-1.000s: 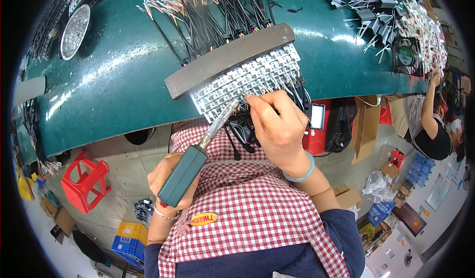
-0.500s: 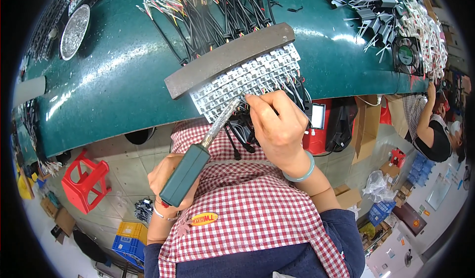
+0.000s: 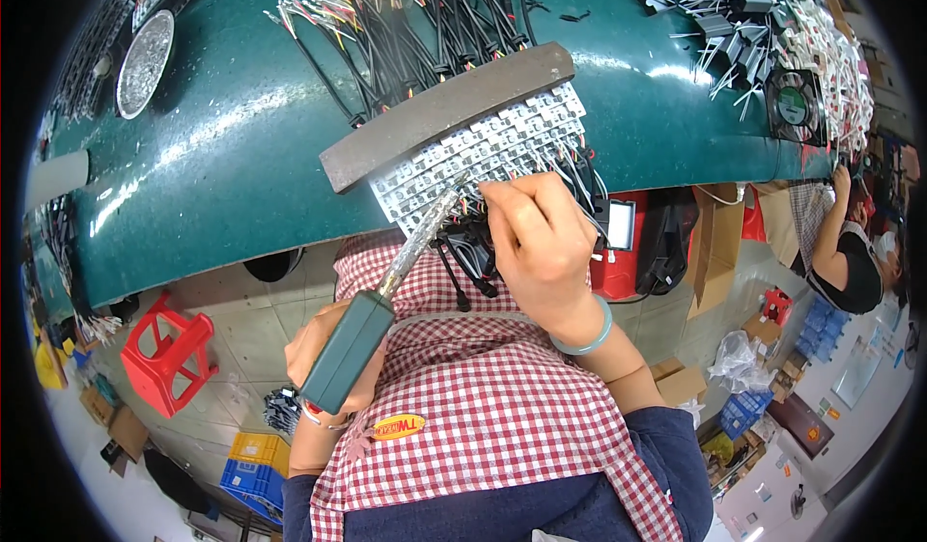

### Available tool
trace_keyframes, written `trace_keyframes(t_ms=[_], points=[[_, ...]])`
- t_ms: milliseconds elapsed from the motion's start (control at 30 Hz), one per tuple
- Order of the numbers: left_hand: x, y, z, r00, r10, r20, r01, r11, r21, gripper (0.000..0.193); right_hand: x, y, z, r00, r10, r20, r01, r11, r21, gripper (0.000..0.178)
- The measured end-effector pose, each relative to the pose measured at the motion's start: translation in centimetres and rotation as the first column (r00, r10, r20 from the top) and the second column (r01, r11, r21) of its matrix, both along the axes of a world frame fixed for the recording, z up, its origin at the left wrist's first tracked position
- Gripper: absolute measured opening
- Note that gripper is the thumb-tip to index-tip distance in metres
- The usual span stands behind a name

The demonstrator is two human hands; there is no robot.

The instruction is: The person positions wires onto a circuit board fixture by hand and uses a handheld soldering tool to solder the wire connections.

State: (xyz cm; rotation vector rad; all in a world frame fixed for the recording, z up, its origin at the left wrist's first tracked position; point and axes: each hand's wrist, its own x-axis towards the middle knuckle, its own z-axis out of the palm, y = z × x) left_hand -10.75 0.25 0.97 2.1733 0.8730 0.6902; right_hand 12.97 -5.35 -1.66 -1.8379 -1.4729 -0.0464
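My left hand [image 3: 307, 342] is wrapped round the green handle of a soldering iron [image 3: 344, 352]. Its barrel, wrapped in something like foil, slants up to a white panel of small circuit boards [image 3: 425, 180]; the fine tip is hard to make out. Thumb and fingers of my right hand [image 3: 546, 238] are pinched together at the panel's near edge, beside the iron's tip. They seem to hold a thin wire, mostly hidden by the fingers. A curved dark metal bar [image 3: 449, 115] lies across the panel's far edge. Black cables [image 3: 454, 262] hang off the table's front edge.
Behind the bar lies a bundle of black cables with stripped coloured ends [image 3: 386, 21]. A round dish [image 3: 145, 64] stands far left; a small fan [image 3: 796, 108] and heaped wired parts [image 3: 724, 21] are at the right. A red stool [image 3: 169, 354] stands on the floor. Another person [image 3: 845, 262] sits far right.
The soldering iron and my left hand have shifted slightly down and left, with the barrel drawn back a little. My right hand has hardly moved.
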Motion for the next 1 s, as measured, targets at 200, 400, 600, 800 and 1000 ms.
trace_keyframes(t_ms=[200,400,600,800,1000], points=[[0.0,0.0,-0.3,1.0,-0.012,0.008,0.012,0.999,0.039,0.022,-0.2,-0.1,0.1,0.97,-0.114,-0.215,0.119,0.993,0.014,0.018],[0.2,0.1,-0.3,1.0,-0.019,0.015,0.019,1.0,-0.008,0.024,-0.4,0.2,-0.3,0.971,-0.132,-0.198,0.131,0.991,-0.02,0.016],[-0.1,-0.2,-0.6,1.0,0.031,-0.002,-0.031,0.994,-0.107,0.027,-0.4,0.3,-0.4,0.979,-0.139,-0.15,0.14,0.99,-0.002,0.017],[0.2,0.2,-0.8,0.999,-0.039,0.027,0.04,0.997,-0.06,0.026,-0.6,0.3,-0.6,0.979,-0.143,-0.145,0.147,0.989,0.014,0.018],[0.5,0.3,-0.9,0.997,-0.081,0.018,0.082,0.997,-0.004,0.025,-0.5,0.3,-0.8,0.985,-0.122,-0.124,0.129,0.99,0.05,0.021]])
